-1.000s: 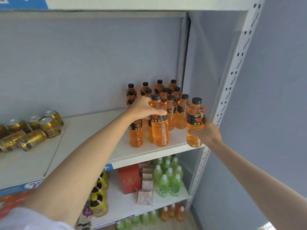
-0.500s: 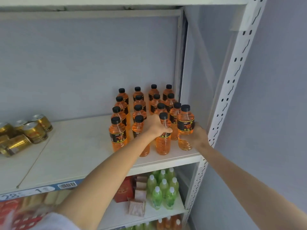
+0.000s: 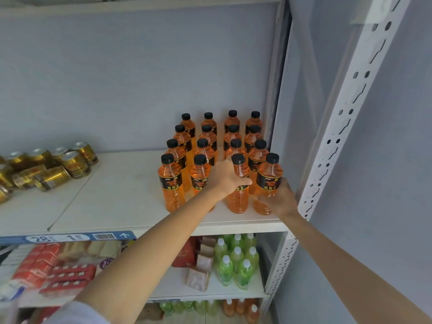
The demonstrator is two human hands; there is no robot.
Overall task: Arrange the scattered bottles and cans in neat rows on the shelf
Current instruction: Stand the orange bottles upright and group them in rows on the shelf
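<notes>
The left hand [image 3: 225,177] is wrapping its grip round a clear plastic bottle of orange drink with a black cap [image 3: 238,183], third in the front row on the white metal shelf [image 3: 117,206]; the right hand [image 3: 279,198] is gripping the corner orange bottle [image 3: 268,181] beside it; gold cans [image 3: 53,167] are lying scattered far left.
</notes>
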